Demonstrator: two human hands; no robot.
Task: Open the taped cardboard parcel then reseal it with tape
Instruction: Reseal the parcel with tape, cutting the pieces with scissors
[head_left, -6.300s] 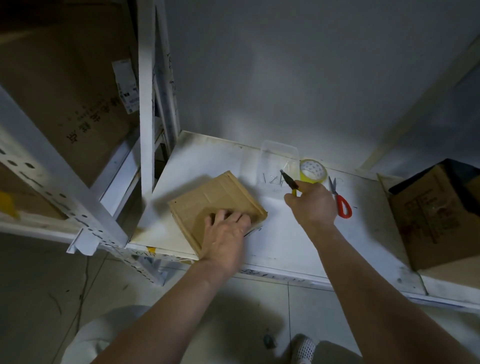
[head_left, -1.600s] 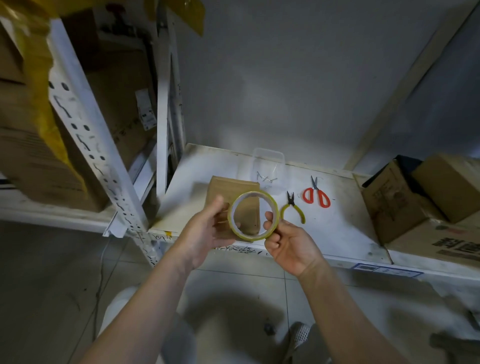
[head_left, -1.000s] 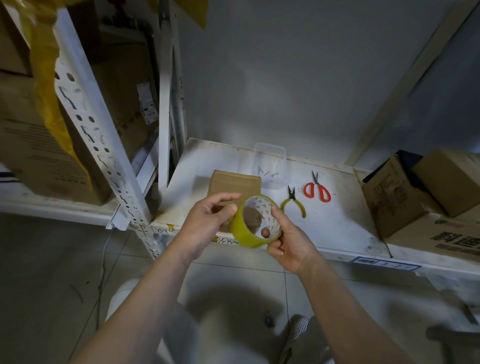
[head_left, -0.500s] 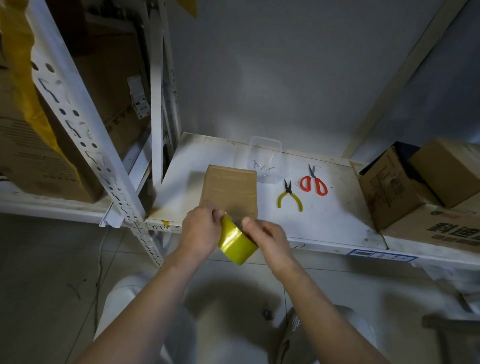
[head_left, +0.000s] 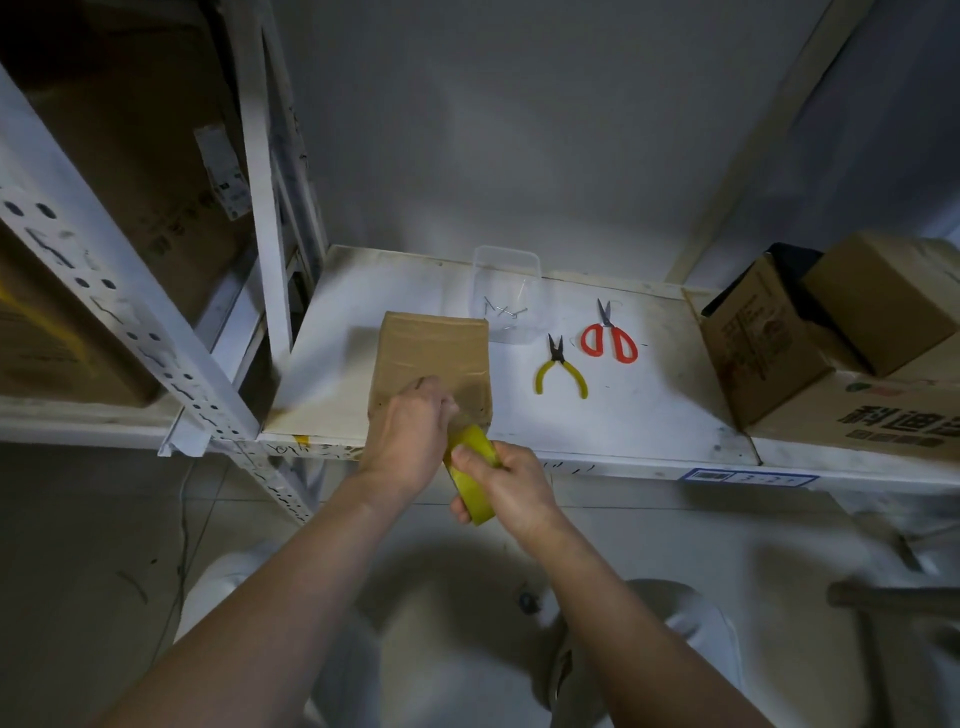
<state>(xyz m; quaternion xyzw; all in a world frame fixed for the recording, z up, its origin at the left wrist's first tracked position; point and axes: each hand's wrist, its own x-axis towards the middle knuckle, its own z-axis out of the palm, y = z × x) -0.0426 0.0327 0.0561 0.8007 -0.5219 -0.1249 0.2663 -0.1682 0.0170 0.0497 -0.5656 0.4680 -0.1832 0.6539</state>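
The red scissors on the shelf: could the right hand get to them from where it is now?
Probably yes. The scissors lie in the open beyond the pliers, nothing over them. But the right hand is holding the tape roll, so it would need to let go first.

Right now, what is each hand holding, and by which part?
The right hand holds the yellow tape roll around its outer band. The left hand presses on the near end of the cardboard parcel; whether it pinches the tape's end cannot be told.
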